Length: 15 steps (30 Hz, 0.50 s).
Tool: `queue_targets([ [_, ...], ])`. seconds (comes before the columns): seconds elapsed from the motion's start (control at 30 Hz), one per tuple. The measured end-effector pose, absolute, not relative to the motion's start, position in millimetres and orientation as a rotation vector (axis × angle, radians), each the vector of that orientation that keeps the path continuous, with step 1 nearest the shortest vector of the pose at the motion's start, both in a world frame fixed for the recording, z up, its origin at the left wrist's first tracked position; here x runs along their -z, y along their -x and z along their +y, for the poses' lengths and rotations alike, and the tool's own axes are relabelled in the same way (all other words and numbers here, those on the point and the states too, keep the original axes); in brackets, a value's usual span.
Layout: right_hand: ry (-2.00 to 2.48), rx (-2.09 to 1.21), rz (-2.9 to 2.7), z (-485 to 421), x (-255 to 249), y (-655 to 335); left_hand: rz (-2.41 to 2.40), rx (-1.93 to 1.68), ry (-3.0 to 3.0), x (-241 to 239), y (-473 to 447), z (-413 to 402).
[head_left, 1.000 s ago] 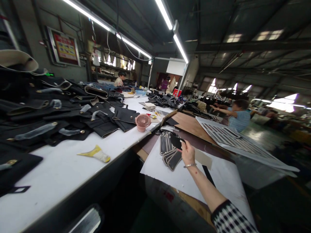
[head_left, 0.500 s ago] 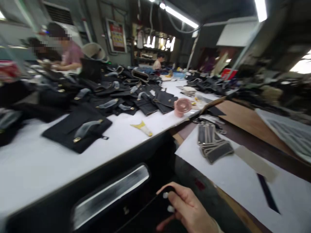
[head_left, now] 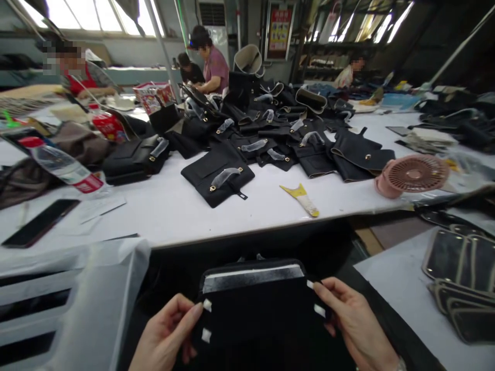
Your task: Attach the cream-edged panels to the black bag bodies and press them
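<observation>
We hold a black bag panel (head_left: 259,309) low in front of us, below the near edge of the white worktable (head_left: 174,211); a pale strip runs along its top edge; our left hand (head_left: 166,335) grips its left side, fingers curled round the edge with the nails showing on the face; our right hand (head_left: 356,324) pinches the right side, fingertips closed on the edge, the thumb hidden behind.

On the table beyond lie many black bag flaps with wrapped metal clasps, the nearest one (head_left: 218,178) just past the middle; a yellow and white scraper (head_left: 301,198) lies to its right, well apart from our hands; a pink desk fan (head_left: 412,175) stands near the table's right edge; at the left a dark phone (head_left: 40,221) lies flat, and beside it a clear water bottle (head_left: 64,167) on its side.

At lower right a stack of dark rectangular pieces (head_left: 460,278) rests on white paper; other people sit working at the far side.
</observation>
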State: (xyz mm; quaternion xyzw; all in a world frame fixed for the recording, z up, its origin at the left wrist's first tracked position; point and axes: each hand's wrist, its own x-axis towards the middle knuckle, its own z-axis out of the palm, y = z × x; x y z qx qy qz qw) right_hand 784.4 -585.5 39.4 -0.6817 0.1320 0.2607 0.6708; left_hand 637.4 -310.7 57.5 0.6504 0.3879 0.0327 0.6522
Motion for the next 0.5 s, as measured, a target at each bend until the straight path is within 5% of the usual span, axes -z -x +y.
queue_targets([
  [0.5,1.81,-0.61,0.311,-570,-25,-815,0.849,0.089,-1.605,-23,-664,-271],
])
